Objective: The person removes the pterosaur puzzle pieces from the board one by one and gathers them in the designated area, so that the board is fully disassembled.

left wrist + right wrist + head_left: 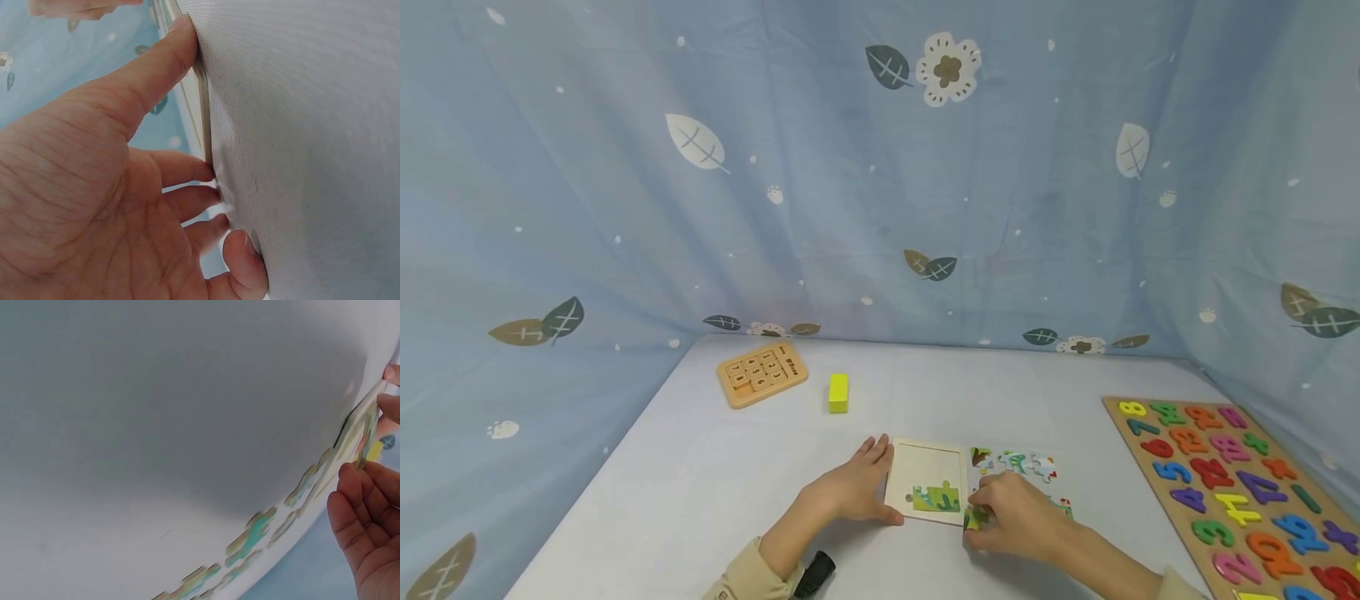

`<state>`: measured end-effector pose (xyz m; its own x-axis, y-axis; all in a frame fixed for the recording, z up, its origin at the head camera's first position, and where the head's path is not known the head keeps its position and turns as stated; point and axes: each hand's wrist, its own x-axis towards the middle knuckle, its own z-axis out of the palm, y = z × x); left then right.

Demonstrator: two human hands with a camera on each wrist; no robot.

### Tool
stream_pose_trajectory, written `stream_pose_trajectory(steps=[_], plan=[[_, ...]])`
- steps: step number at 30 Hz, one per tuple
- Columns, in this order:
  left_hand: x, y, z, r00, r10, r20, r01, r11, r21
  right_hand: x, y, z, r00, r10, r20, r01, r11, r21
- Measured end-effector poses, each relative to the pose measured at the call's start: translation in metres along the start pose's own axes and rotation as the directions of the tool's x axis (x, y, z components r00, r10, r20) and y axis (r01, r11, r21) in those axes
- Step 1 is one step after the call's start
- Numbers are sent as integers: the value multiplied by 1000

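Observation:
A square wooden puzzle tray (917,475) lies on the table with one green jigsaw piece (937,498) in its lower part. Spread along the tray's left side is my left hand (859,490), its thumb at the near corner and its fingertips by the far one. In the left wrist view the thumb (164,59) touches the tray's edge. Just right of the tray, my right hand (1021,518) pinches a green-patterned jigsaw piece (369,437) between thumb and fingers. Several loose pieces (1015,462) lie beyond and partly under this hand.
A wooden number sliding puzzle (790,358) and a yellow block (838,393) sit toward the back left. A large board of coloured numbers (1157,479) covers the right side. Blue patterned cloth (820,208) hangs behind the white table (700,500).

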<state>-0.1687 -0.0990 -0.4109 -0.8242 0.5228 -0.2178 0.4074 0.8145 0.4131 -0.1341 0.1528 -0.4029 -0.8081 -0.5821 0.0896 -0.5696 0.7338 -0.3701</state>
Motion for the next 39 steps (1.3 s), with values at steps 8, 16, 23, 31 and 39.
stream_pose_trajectory(steps=[8,16,23,31,39], plan=[[-1,1,-1,1000,8,-1,-8,1000,4,-11,9,2,1000,-2,2,2,1000,7],[-1,1,-1,1000,1,-3,-1,1000,11,-20,9,4,1000,26,14,-26,1000,-6],[-1,1,-1,1000,8,-4,-8,1000,14,-21,10,6,1000,21,17,-21,1000,22],[0,-2,1,1000,8,2,-8,1000,-5,-19,13,7,999,-21,30,19,999,44],[0,-1,0,1000,5,2,-5,1000,-1,-19,12,5,999,9,44,-11,999,40]])
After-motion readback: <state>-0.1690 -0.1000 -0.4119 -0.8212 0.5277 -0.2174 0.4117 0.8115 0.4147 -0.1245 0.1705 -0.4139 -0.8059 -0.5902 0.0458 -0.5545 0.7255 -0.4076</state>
